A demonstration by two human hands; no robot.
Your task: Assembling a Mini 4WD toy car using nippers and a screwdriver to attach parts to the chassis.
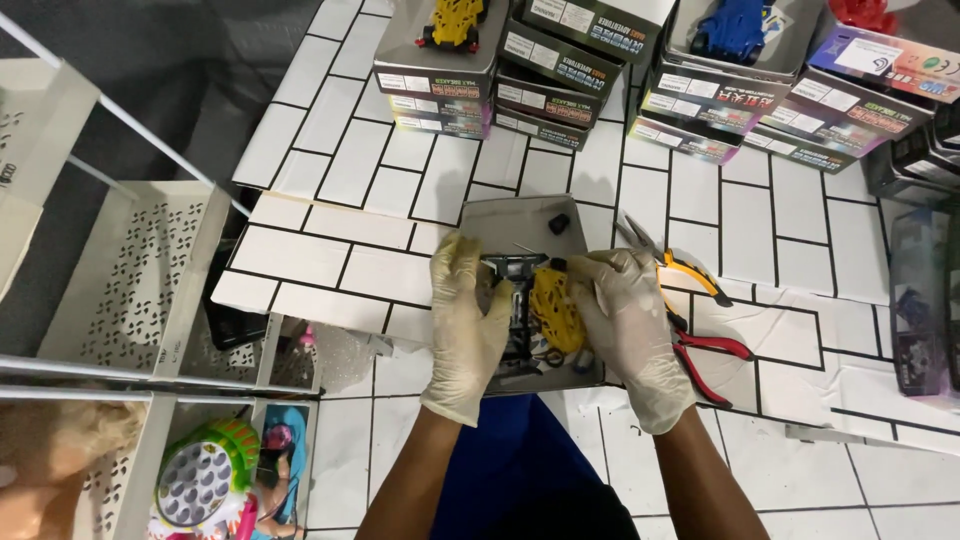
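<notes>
At the far left a white perforated metal rack (130, 290) stands beside the table, and low in it sits a round green and pink toy (200, 480). Moving right, the white tabletop with its black brick-line pattern (350, 170) carries a shallow grey cardboard tray (520, 222) near the middle. The gloved left hand (466, 325) lies over the tray's left edge, its fingers curled closed around the left side of a dark toy car chassis (512, 300) inside the tray. Just to the right, touching the chassis, is a yellow car body shell (556, 310), and the gloved right hand (628, 325) has its fingers closed on that shell's right side. A small black wheel (559, 223) lies loose in the tray's far corner. Right of the tray, partly under the right hand, rest yellow-handled cutters (690, 275) and red-handled pliers (712, 352). Along the far edge, stacks of boxed model kits (545, 70) run across, one topped by a yellow car (455, 22), another by a blue body (732, 28).
</notes>
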